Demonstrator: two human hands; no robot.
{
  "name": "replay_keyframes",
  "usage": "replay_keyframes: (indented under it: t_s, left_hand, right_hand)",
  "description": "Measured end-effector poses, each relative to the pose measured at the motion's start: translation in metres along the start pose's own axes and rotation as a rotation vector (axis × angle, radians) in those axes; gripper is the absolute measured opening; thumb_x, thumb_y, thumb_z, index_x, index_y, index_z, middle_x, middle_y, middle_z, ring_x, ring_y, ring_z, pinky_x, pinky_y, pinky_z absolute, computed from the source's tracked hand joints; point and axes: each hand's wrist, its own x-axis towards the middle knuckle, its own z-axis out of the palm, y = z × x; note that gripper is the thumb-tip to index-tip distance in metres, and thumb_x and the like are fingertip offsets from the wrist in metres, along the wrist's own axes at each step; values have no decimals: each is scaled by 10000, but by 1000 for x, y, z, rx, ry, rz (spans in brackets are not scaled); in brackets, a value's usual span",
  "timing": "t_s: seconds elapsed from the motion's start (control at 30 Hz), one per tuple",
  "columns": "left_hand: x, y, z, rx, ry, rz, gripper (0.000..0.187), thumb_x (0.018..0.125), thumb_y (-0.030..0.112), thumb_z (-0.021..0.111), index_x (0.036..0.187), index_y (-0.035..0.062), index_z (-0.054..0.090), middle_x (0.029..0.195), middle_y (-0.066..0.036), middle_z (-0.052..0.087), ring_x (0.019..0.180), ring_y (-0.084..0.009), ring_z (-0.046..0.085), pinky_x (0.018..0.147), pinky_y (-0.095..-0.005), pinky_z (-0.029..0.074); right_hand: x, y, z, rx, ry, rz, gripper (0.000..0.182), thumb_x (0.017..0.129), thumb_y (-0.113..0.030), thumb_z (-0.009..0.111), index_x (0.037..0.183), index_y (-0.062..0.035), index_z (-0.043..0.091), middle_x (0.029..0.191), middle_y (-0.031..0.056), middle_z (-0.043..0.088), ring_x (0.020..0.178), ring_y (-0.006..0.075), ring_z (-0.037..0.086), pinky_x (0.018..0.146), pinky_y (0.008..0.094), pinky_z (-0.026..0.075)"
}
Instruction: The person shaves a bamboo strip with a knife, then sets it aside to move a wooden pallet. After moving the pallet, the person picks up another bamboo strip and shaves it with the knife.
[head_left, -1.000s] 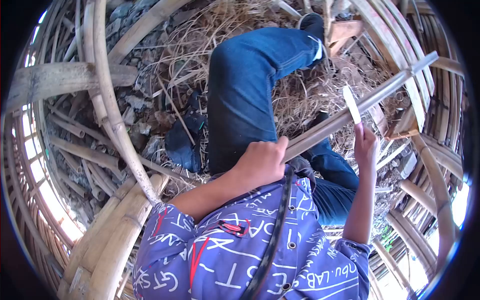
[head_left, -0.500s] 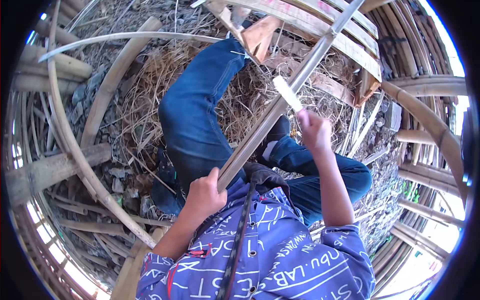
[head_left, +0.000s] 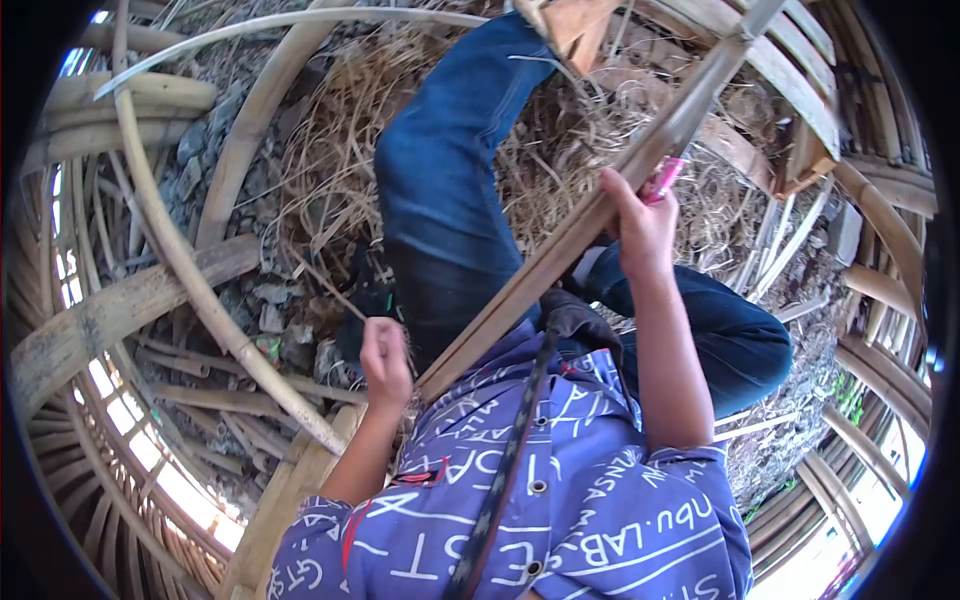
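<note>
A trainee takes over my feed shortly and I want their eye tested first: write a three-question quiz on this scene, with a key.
1. Multiple choice: what colour is the handle in the right-hand grip?
a) green
b) pink
c) black

2. True or false: the left-hand grip is wrapped around the bamboo strip.

3. Short answer: which grip is nearer the strip's lower end, by the shirt?

Key:
1. b
2. False; it is beside the strip, not around it.
3. The left-hand grip.
</note>
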Motion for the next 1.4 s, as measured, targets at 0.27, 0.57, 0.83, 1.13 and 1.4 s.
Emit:
replay_keyframes:
  t_s: [0.27, 0.57, 0.83, 1.13, 1.4]
  left_hand:
    - [-65, -1, 6, -609, -372, -1220, 136, 918, 169, 505, 891, 47, 556, 720, -11, 532, 623, -139, 505, 618, -235, 452]
    - [-89, -174, -54, -1425, -611, -1059, 142, 897, 165, 514, 819, 68, 581, 737, -79, 649, 708, -155, 635, 753, -311, 525]
    - [-54, -121, -150, -1037, -524, -783, 194, 852, 193, 578, 759, 29, 621, 819, -140, 662, 923, -289, 643, 949, -536, 438]
    - [-32, -116, -176, -426, -743, -1081, 182, 868, 128, 605, 847, -52, 622, 917, -185, 660, 969, -298, 633, 882, -466, 494]
    - [-10, -105, -102, 350, -888, -1068, 222, 829, 257, 655, 903, 48, 662, 841, -53, 657, 822, -160, 605, 722, -428, 535]
  right_hand:
    - [-1, 4, -10, -24, 10, 84, 204, 788, -164, 747, 840, -77, 570, 634, -32, 533, 439, 50, 439, 377, 211, 309]
    - [-1, 2, -13, -57, 13, 68, 223, 786, -163, 751, 867, -58, 572, 662, -32, 532, 465, 44, 446, 386, 205, 325]
    - [-3, 4, -12, -73, 24, 41, 223, 784, -180, 755, 850, -55, 583, 661, -25, 553, 467, 47, 467, 387, 202, 340]
    - [-5, 7, -12, -71, 50, 25, 223, 782, -177, 759, 855, -61, 583, 656, -30, 558, 454, 42, 457, 388, 196, 326]
    - [-6, 9, -14, -130, 90, 9, 190, 788, -147, 754, 819, -40, 600, 620, -27, 558, 447, 42, 455, 391, 206, 323]
